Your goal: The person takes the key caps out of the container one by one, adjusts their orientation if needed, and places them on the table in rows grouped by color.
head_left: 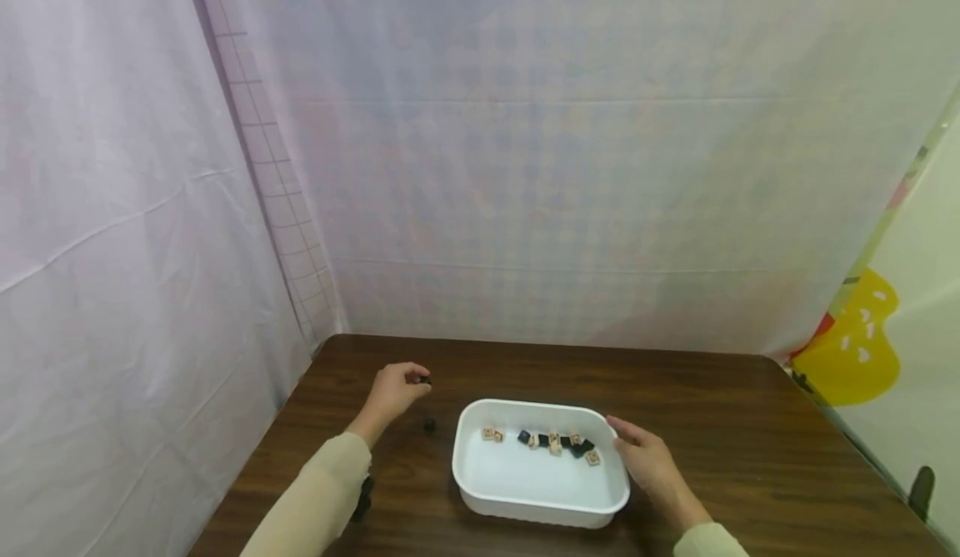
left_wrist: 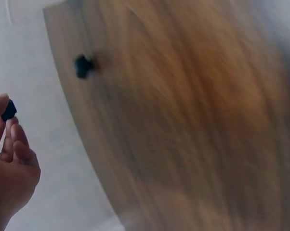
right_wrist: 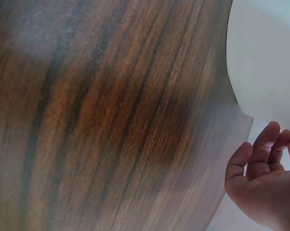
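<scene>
My left hand is over the left part of the table, pinching a small black block between thumb and fingertips. Another small black block lies on the tabletop, between that hand and a white plastic basin. At the basin's right end, my right hand holds the rim, its fingers against the outer wall as the right wrist view shows. Inside the basin, several tan blocks with dark markings and several black blocks lie mostly along the far side.
More black pieces lie on the table beside the left sleeve, partly hidden by it. The dark wood-grain table has white curtains behind it and at its left. A yellow shape shows beyond the right edge.
</scene>
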Available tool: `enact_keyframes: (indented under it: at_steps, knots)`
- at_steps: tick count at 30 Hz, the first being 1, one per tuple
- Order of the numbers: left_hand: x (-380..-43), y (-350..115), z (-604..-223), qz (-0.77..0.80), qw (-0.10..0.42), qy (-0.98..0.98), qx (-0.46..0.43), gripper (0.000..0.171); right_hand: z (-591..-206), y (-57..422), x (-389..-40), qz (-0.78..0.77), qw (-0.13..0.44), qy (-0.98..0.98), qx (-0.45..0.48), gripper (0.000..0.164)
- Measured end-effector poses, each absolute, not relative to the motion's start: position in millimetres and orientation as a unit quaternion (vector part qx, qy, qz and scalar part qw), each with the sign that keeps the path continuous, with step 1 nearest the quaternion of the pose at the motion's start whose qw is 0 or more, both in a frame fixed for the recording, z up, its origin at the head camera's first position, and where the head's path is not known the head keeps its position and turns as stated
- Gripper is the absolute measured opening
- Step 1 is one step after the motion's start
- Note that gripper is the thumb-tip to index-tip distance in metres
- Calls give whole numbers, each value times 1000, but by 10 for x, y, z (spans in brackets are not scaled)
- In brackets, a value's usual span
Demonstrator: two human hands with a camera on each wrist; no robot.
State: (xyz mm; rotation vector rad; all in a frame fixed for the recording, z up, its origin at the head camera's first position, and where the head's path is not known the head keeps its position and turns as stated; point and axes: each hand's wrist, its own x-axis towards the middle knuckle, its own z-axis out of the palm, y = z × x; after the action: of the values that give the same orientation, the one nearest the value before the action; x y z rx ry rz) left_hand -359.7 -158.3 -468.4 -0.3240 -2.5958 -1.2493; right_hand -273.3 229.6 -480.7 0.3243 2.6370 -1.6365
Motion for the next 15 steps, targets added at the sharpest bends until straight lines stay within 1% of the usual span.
enact_keyframes:
  at_steps: [6, 15]
  knots:
    - [-3547, -1784, -4794, -421, 79, -900, -80, 17, -4800, 2294, -2737, -527, 18, 843, 107, 44]
    - [-3514, -1858, -4972, -404, 31, -910, -94, 17, -4819, 2301, -2740, -525, 12, 844, 108, 44]
